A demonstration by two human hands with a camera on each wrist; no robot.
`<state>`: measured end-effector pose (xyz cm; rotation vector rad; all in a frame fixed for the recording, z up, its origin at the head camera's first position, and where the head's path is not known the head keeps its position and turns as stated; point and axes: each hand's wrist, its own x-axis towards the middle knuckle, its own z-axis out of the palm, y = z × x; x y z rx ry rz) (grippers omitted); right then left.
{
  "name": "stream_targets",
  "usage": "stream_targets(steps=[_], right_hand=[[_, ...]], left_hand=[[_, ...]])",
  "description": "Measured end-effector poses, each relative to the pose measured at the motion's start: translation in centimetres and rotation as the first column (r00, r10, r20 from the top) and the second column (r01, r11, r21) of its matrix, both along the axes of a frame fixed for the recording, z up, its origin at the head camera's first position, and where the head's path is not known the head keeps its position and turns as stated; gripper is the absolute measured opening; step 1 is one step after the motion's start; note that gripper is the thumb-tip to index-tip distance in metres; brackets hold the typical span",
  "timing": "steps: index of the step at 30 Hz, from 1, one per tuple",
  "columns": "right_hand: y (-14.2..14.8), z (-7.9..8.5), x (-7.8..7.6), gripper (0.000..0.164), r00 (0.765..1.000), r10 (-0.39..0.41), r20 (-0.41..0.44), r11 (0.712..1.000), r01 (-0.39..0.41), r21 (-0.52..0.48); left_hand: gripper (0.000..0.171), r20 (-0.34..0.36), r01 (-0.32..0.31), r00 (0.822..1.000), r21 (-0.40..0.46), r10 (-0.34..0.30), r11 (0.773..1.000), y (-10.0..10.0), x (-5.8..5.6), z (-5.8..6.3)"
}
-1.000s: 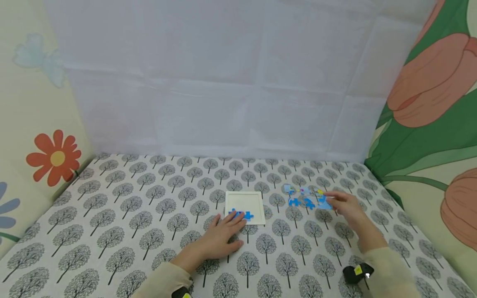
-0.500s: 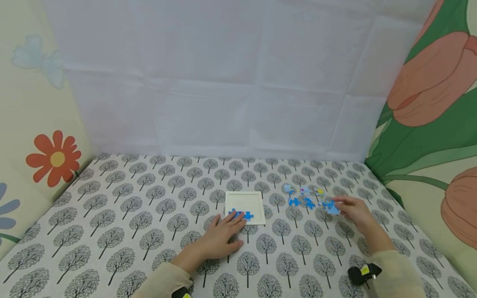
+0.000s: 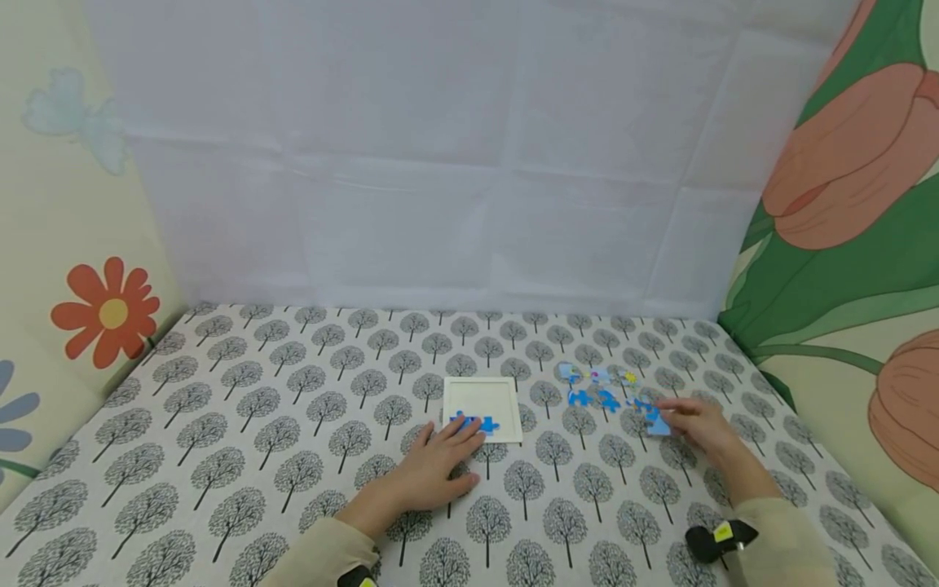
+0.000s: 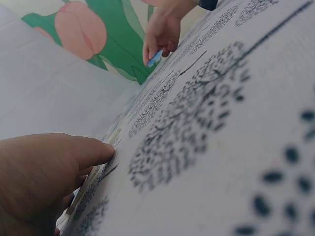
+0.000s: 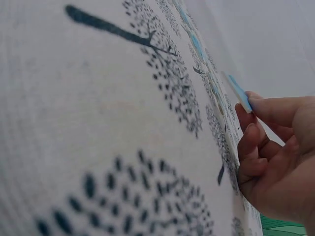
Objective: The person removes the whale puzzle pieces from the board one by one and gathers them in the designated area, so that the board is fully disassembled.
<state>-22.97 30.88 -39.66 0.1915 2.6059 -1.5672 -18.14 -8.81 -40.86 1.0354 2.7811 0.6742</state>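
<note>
My right hand point(image 3: 703, 429) pinches a light-blue jigsaw puzzle piece point(image 3: 659, 425) between thumb and fingers. The right wrist view catches this piece point(image 5: 239, 92) edge-on, raised over the cloth. My left hand point(image 3: 434, 470) lies flat with its fingers straight, fingertips on the near edge of a square white puzzle frame point(image 3: 515, 408). Joined blue pieces point(image 3: 487, 425) sit along the near side inside that frame, partly covered by the fingers. In the left wrist view, the left thumb point(image 4: 96, 151) stretches over the cloth.
Several loose puzzle pieces point(image 3: 608, 400) lie right of the frame, including one with a yellow shape point(image 3: 630, 377). The tree-patterned tablecloth point(image 3: 293, 481) covers the table. A white sheet point(image 3: 411, 163) hangs behind, with flower-painted walls on both sides.
My right hand has drawn the light-blue piece rightward and nearer, away from the loose pieces, and its orientation has changed. The left hand has stayed still on the frame.
</note>
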Motion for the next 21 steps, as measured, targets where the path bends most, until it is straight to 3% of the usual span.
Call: stream_targets(steps=[7, 13, 21], right_hand=[[-0.2, -0.6, 0.1, 0.03, 0.997, 0.057, -0.05, 0.997, -0.054, 0.061], [-0.4, -1.1, 0.0, 0.026, 0.996, 0.048, -0.07, 0.991, -0.039, 0.125], [-0.4, -1.0, 0.3, 0.029, 0.991, 0.1, -0.094, 0.987, -0.086, 0.135]], left_hand=[[0.052, -0.003, 0.001, 1.0, 0.0, -0.001, 1.0, 0.0, 0.0, -0.1], [0.052, -0.001, 0.008, 1.0, 0.006, -0.008, 1.0, -0.1, -0.1, -0.3], [0.053, 0.003, 0.005, 1.0, -0.001, -0.005, 1.0, 0.0, -0.1, -0.2]])
